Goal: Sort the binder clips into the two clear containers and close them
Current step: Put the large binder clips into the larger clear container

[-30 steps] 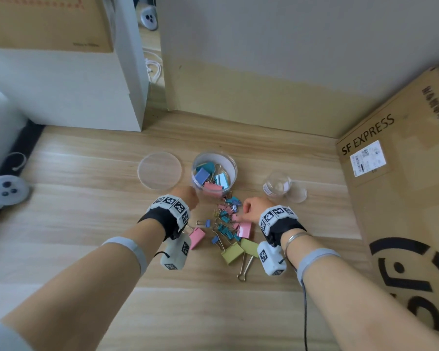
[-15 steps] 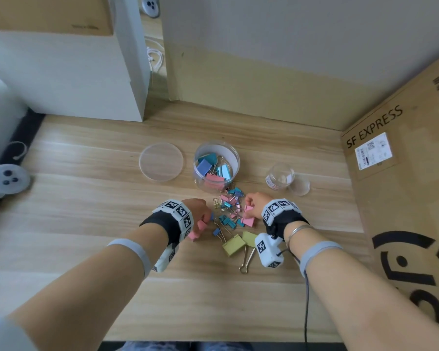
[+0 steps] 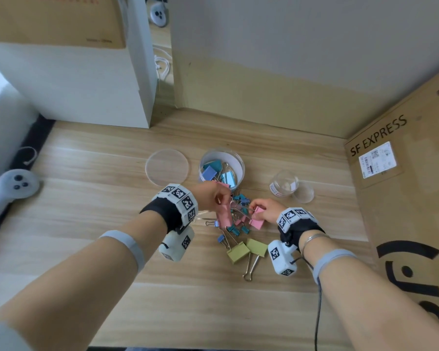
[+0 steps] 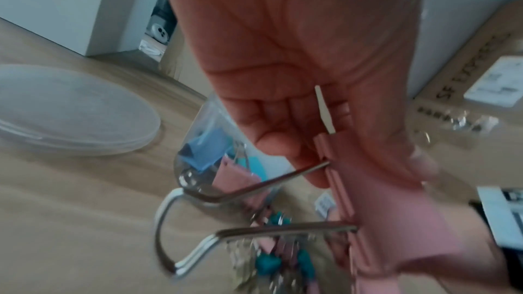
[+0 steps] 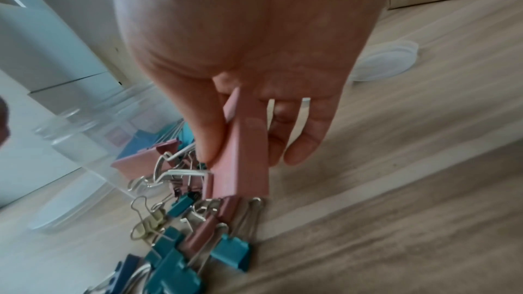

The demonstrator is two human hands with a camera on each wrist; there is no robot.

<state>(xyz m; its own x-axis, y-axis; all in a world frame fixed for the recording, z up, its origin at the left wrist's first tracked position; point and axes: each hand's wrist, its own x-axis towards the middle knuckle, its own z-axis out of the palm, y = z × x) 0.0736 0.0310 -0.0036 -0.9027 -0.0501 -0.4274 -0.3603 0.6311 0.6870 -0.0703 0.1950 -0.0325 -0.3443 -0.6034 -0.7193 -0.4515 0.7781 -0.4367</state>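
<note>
Several binder clips (image 3: 236,225) of mixed colours lie piled on the wooden table, with two large green clips (image 3: 238,252) nearest me. My left hand (image 3: 222,198) pinches a large pink clip (image 3: 224,217) just in front of the big clear container (image 3: 238,160), which holds several large clips. In the left wrist view the pink clip (image 4: 382,220) hangs from thumb and fingers, wire handles out. My right hand (image 3: 255,207) pinches another pink clip (image 3: 257,220) over the pile, seen close as the pink clip (image 5: 243,160). The small clear container (image 3: 284,184) stands open and looks empty.
The big round lid (image 3: 167,167) lies left of the large container; the small lid (image 3: 303,195) leans beside the small one. An SF Express carton (image 3: 403,198) walls the right side, a white box (image 3: 74,84) the back left. A controller (image 3: 13,188) lies far left.
My left hand came back from the big container, took a large pink clip off the table and lifted it. My right hand closed on a pink clip in the pile.
</note>
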